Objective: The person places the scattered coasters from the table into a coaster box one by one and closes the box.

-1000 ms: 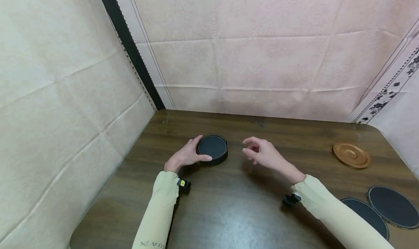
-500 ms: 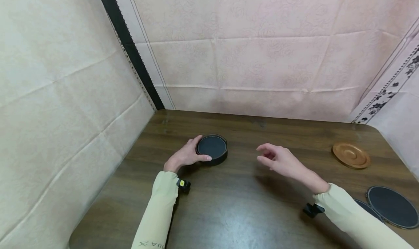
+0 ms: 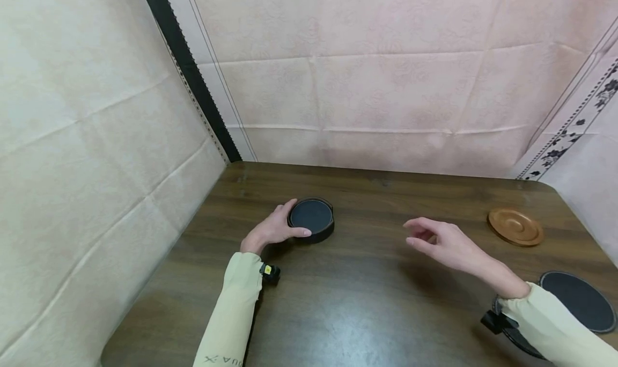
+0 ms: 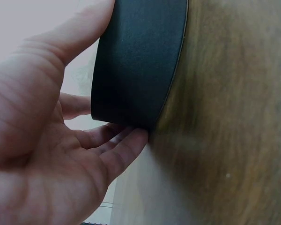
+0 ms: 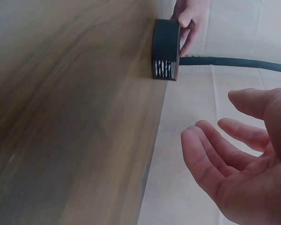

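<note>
A round black coaster holder (image 3: 313, 217) with a dark disc on top stands upright on the wooden table. My left hand (image 3: 272, 230) grips its left side, thumb at the near edge and fingers behind. In the left wrist view the thumb and fingers of the left hand (image 4: 51, 140) touch the holder's smooth black wall (image 4: 136, 61). The right wrist view shows an opening in its side, with light and dark striped edges (image 5: 164, 69) inside. Away to the right, my right hand (image 3: 449, 243) hovers above the table, fingers loosely bent around nothing.
A brown wooden coaster-like disc (image 3: 515, 227) lies at the far right. Nearer me are two large black round discs: one (image 3: 576, 300) is largely visible, the other (image 3: 521, 343) is mostly under my right sleeve. Cloth-covered walls (image 3: 367, 88) border the table behind and at the left.
My right hand has moved away from the coaster holder, to the right and slightly toward me; its sleeve now covers more of the black discs. The left hand keeps its grip in place.
</note>
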The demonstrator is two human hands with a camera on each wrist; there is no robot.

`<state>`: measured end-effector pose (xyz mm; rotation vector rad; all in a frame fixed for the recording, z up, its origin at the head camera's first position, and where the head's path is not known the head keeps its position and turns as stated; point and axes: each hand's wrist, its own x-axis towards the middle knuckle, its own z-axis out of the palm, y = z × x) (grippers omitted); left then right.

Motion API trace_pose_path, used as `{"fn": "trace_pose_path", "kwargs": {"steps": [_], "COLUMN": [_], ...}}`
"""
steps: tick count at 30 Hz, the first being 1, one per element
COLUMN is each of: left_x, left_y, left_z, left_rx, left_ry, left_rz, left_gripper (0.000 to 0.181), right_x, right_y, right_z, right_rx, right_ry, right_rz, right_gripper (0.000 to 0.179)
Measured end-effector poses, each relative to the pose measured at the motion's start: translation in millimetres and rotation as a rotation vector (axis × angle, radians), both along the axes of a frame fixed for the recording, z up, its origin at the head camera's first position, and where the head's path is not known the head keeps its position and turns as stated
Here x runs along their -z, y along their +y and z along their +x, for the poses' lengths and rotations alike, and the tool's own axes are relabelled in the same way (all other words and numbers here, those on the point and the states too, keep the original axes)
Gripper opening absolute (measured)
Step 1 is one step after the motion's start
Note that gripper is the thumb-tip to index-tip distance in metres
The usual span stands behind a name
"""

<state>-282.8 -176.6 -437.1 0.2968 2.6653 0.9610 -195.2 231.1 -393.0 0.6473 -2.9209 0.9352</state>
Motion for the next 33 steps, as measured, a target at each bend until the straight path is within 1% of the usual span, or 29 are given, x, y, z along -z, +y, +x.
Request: {"fn": "trace_pose_path", "kwargs": {"steps": [9,12,19,24,29,33], "left_x": [1.0,1.1,0.0,0.5,-0.4,-1.4], "left_y": [0.8,0.9,-0.2,-0.5,0.0,0.3], "left_z": [-0.8,-0.9,-1.7,-1.6,-0.8,-0.2], "left_rx": [-0.009,-0.011,-0.010,-0.009,-0.010,-0.008], "left_ry": [-0.008,-0.006,-0.005,-0.007,-0.011,-0.017], "left_rz": [0.009,0.006,0.008,0.011,0.013,0.013], "left_gripper": [0.108,0.108,0.111,0.110,0.111,0.111], "right_x": [1.4,3.7,10.3,19.6,28.3,32.3], "right_y": [32,43,72,92,111,125], "right_z": [19.1,24.4,32.8,38.1,44.8,48.5], "right_rx": [0.016,0.020,0.041,0.043,0.022,0.001], "right_ry": [0.077,0.082,0.045,0.030,-0.042,-0.070], "right_rz": [0.032,0.058,0.108,0.126,0.156,0.185], "right_gripper": [0.030,0.033,0.040,0.043,0.049,0.052]}}
